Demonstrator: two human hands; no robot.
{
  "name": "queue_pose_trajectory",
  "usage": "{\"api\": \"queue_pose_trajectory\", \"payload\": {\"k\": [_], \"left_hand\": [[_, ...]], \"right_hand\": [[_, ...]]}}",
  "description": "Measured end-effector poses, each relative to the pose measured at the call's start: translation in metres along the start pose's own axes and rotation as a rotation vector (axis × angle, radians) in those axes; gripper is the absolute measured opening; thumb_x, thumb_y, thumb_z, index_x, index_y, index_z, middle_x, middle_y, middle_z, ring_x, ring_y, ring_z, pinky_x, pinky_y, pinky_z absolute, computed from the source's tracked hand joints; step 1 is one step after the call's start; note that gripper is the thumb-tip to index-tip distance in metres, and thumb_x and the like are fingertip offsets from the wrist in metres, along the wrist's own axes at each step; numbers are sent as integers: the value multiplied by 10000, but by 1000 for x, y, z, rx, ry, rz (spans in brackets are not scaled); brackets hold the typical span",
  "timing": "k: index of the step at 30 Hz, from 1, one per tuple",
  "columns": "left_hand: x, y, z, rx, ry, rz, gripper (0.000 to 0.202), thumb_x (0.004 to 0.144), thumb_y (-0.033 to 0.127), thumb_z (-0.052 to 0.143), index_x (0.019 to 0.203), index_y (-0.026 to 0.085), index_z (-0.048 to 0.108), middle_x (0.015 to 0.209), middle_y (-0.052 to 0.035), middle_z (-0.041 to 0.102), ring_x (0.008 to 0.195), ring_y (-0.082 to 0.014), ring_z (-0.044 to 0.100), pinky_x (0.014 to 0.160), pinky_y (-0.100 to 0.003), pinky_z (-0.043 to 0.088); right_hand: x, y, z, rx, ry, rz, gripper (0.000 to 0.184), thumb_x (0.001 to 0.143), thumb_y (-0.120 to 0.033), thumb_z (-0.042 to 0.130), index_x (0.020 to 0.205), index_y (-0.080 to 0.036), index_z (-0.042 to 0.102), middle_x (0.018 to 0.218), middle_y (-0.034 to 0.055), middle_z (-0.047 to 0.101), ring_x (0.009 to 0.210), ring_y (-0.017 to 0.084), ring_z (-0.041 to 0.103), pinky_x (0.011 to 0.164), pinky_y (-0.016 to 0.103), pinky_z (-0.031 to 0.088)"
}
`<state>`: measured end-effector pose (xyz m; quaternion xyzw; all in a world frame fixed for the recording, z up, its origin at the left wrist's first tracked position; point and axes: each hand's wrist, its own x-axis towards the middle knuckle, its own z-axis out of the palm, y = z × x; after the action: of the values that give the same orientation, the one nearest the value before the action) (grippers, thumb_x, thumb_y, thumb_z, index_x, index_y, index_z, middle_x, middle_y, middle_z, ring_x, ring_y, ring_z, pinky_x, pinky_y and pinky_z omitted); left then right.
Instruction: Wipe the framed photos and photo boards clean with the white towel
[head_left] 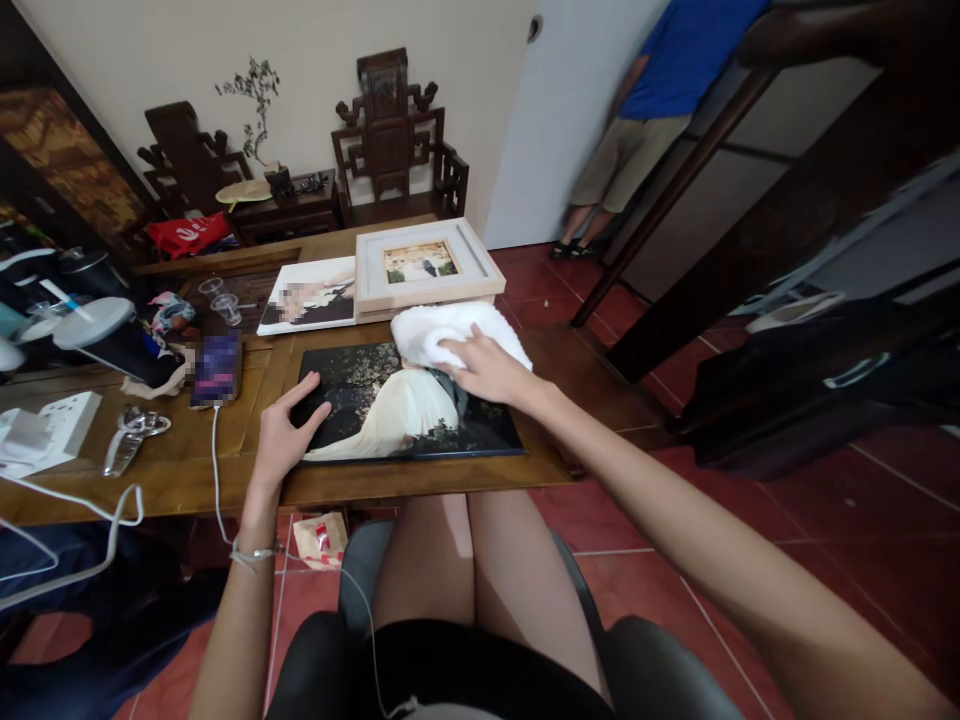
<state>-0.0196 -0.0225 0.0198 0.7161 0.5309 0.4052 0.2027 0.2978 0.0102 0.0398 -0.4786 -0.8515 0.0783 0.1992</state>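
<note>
A dark photo panel (352, 385) with a pale gown pictured on it lies flat near the table's front edge. My left hand (289, 430) rests on its left edge, thumb and fingers spread apart. Bunched under my right hand (487, 370) is a white cloth (420, 325), gripped by the fingers and lying over the panel's upper right part. The cloth hides that corner of the picture. Just behind it sits a light wooden picture frame (480, 265) with a small photo inside. A white-edged photo panel (311, 295) lies beside that frame, on its left.
On the left of the wooden table (247, 450) are a phone (216, 370) on a cable, a clear hair clip (131, 440), a power strip (71, 425) and a dark tumbler (112, 335). Carved chairs (386, 140) stand behind. A person in a blue shirt (686, 60) stands at the back right.
</note>
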Motion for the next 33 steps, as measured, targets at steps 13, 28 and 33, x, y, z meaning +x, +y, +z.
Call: {"api": "queue_pose_trajectory", "payload": {"k": [13, 28, 33], "left_hand": [[2, -4, 1, 122, -93, 70, 476, 910, 423, 554, 1320, 185, 593, 1448, -114, 519, 1397, -260, 417, 1189, -487, 279], [1, -4, 0, 95, -82, 53, 473, 899, 420, 578, 1297, 166, 612, 1426, -124, 543, 1376, -258, 449, 1180, -469, 305], [2, -2, 0, 105, -78, 44, 470, 902, 412, 570, 1298, 162, 610, 1426, -117, 544, 1374, -252, 453, 1181, -464, 305]], "right_hand": [[-98, -72, -3, 45, -121, -193, 341, 684, -41, 508, 914, -188, 711, 1502, 131, 444, 1462, 335, 237, 1143, 688, 157], [10, 10, 2, -29, 24, 79, 311, 930, -205, 404, 1111, -95, 632, 1154, 186, 695, 1132, 341, 623, 1068, 579, 317], [-49, -18, 4, -61, -14, -48, 339, 779, -61, 464, 1037, -115, 677, 1455, 191, 490, 1440, 380, 278, 1115, 685, 204]]}}
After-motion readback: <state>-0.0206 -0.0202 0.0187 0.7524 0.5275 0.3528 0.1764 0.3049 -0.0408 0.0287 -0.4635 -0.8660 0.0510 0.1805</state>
